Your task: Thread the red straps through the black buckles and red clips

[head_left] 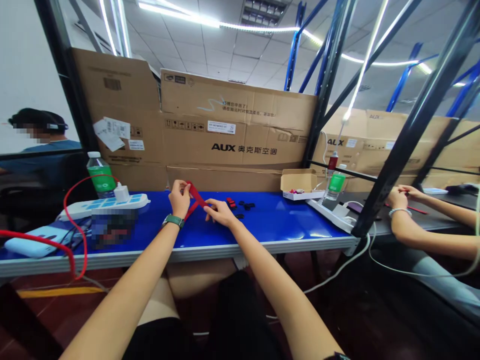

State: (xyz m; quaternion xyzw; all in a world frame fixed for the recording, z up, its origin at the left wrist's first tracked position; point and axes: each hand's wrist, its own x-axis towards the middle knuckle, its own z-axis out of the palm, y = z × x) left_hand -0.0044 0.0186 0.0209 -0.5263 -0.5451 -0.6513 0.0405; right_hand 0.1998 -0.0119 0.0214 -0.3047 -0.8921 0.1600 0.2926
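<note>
A flat red strap [196, 194] is stretched between my two hands above the blue tabletop, and a length of it hangs down between them. My left hand [180, 197], with a green-banded watch at the wrist, pinches the strap's upper left part. On its right side, my right hand [219, 212] grips the strap between thumb and fingers. Just beyond my right hand lie a small red and black piece [231, 203] and several small black parts [246, 205], which look like buckles. Their exact shapes are too small to make out.
An open small carton [299, 185] stands at the back right, near a power strip [332, 216] and a green-labelled bottle [336, 183]. Another power strip [101, 207], a bottle [100, 175] and a red cable [64, 200] occupy the left. A co-worker's hands [401, 196] are beyond the dark post.
</note>
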